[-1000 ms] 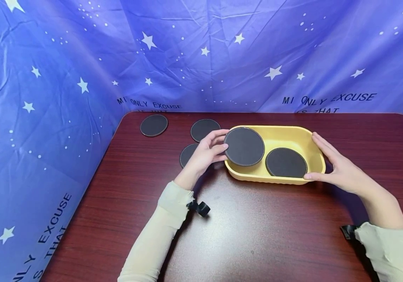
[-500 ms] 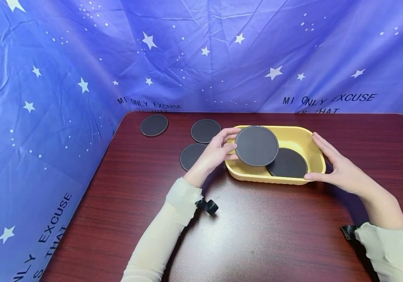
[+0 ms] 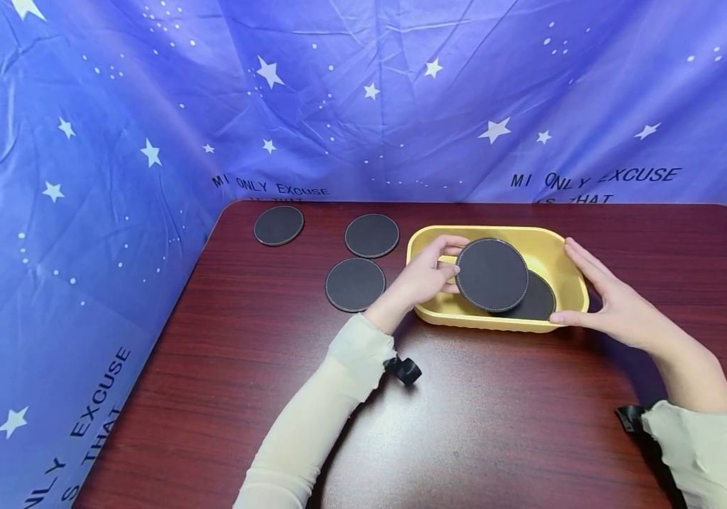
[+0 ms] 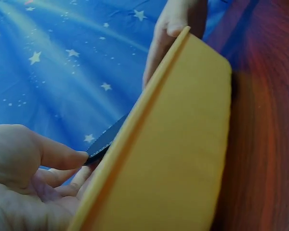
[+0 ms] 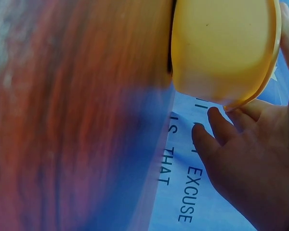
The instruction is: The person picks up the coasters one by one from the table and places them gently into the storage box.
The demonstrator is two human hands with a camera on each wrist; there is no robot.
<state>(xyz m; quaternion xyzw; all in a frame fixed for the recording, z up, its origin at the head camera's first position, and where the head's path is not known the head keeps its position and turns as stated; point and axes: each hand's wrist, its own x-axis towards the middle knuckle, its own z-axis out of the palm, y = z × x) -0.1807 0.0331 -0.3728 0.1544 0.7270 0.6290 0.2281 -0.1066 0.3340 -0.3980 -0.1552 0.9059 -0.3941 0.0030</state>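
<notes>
My left hand [image 3: 423, 277] pinches a round black coaster [image 3: 492, 274] with pale edge stitching by its left edge, over the yellow tub [image 3: 550, 254]. Beneath it, a second black coaster [image 3: 542, 300] lies in the tub's right part, partly covered. In the left wrist view, the thumb presses on the rim of the held coaster [image 4: 103, 142], behind the tub's wall [image 4: 178, 130]. My right hand [image 3: 624, 307] holds the tub's right end, thumb on the near rim and fingers at the far corner. From the right wrist, several fingers of that hand [image 5: 255, 149] show beside the tub [image 5: 221, 48].
Left of the tub, three more black coasters lie flat on the dark red wooden table [image 3: 210, 396]: one at the far left [image 3: 279, 226], one at the back [image 3: 371, 235] and one nearer [image 3: 355, 284]. A blue star-printed cloth [image 3: 338, 92] hangs behind.
My left hand has carried its coaster rightward, from the tub's left end to its middle, over the coaster inside. The right hand and the tub stay in place.
</notes>
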